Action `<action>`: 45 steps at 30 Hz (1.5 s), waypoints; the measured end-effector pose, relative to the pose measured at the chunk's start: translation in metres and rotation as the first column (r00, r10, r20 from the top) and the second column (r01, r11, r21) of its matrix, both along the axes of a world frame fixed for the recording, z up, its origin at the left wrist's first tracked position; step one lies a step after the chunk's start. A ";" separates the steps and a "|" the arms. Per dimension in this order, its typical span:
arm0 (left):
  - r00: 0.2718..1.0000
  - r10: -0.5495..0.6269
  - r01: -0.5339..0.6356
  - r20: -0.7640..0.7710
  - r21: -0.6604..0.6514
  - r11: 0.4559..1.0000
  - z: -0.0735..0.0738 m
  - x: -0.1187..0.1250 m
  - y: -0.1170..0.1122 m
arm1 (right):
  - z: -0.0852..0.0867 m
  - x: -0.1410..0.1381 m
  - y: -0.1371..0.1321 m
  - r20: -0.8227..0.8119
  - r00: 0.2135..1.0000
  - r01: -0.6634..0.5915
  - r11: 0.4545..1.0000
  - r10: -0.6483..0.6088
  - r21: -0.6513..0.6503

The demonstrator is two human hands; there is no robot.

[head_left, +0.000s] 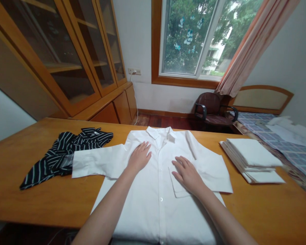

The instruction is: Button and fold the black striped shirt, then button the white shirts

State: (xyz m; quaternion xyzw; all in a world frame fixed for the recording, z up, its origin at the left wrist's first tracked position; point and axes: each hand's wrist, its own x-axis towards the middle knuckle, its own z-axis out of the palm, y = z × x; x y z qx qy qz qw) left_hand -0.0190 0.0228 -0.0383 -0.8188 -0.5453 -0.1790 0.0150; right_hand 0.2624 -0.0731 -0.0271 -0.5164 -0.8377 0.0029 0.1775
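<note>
A white button-up shirt (148, 200) lies front side up, its collar pointing away from me and both sleeves spread sideways. My left hand (139, 157) rests flat on the upper chest left of the button placket, fingers stretched out. On the other side, my right hand (187, 174) lies over the chest pocket with its fingers apart. Neither hand grips the cloth. The shirt's lower end runs over the near table edge and partly out of view.
A crumpled black-and-white striped garment (66, 151) lies at the left of the wooden table (257, 207), partly under the shirt's cuff. Folded white cloths (255, 153) are stacked at the right. Beyond stand a cabinet (73, 98), an armchair (211, 109) and a bed (277, 132).
</note>
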 end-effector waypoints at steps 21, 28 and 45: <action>1.000 0.005 -0.005 -0.006 -0.012 1.000 0.003 -0.002 0.014 | 0.014 -0.057 0.062 -0.129 0.992 -0.017 0.998 0.008 -0.068; 0.999 0.025 -0.026 -0.031 -0.050 0.998 0.008 0.000 0.021 | 0.001 -0.072 0.079 -0.111 0.993 0.038 0.999 -0.041 -0.024; 0.992 -0.037 0.040 0.119 -0.021 0.999 0.005 0.002 0.021 | -0.001 -0.075 0.073 -0.056 0.996 0.071 0.997 -0.072 -0.027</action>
